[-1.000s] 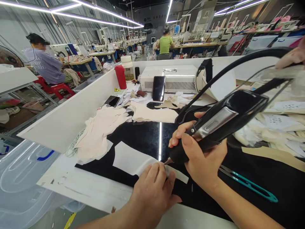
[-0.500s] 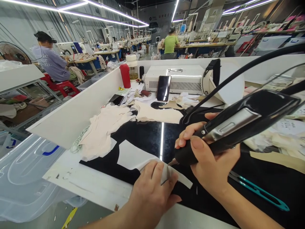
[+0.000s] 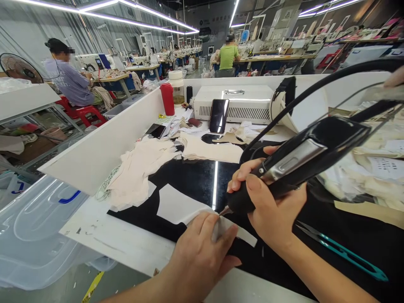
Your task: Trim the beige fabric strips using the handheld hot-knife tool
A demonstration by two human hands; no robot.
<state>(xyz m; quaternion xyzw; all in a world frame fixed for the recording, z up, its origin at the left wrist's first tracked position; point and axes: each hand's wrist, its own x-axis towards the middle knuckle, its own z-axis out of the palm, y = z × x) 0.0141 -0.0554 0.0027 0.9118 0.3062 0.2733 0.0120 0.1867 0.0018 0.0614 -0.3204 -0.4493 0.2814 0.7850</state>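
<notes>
A white cut fabric piece (image 3: 178,205) lies on the glossy black work surface (image 3: 189,172). My left hand (image 3: 205,248) is closed on its folded front part, with the thumb and fingertips holding the cloth; a narrow end sticks out to the right. My right hand (image 3: 271,202) is wrapped round a thick black corded hand tool (image 3: 303,155) with a silver lever on its side. The tool's narrow metal tip (image 3: 224,211) is at the fabric's upper edge, beside my left fingertips. Teal-handled thread snips (image 3: 350,254) lie to the right of my right wrist.
Stacked pale fabric pieces (image 3: 135,168) lie at left, another cream stack (image 3: 211,150) behind. A phone (image 3: 219,115) leans against a white vented box (image 3: 233,101); a red cup (image 3: 167,99) stands nearby. The tool's cable (image 3: 315,88) arches at right. Another person's hand (image 3: 394,79) shows at the right edge.
The tool and my right hand have moved slightly left, bringing the tip closer to my left fingertips. Another person's hand has come into view at the right edge.
</notes>
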